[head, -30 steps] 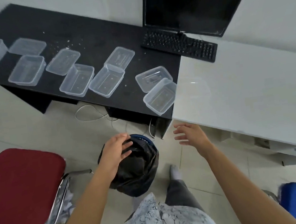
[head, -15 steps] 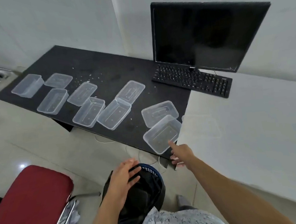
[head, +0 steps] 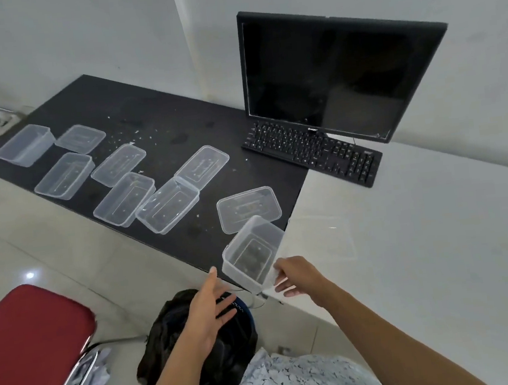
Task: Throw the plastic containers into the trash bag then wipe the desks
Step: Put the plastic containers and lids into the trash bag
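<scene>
The right hand (head: 299,277) is pinching the near edge of a clear container (head: 254,253) tilted at the black desk's (head: 156,114) near right corner. The left hand (head: 210,313) is hovering, fingers spread, over the trash bag (head: 234,348) below. Farther left, other containers (head: 166,206) and lids (head: 249,207) are lying scattered.

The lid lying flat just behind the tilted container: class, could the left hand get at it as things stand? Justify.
Probably, but not straight: the left hand is open above the trash bag, and the container held by the right hand stands between it and the lid.
</scene>
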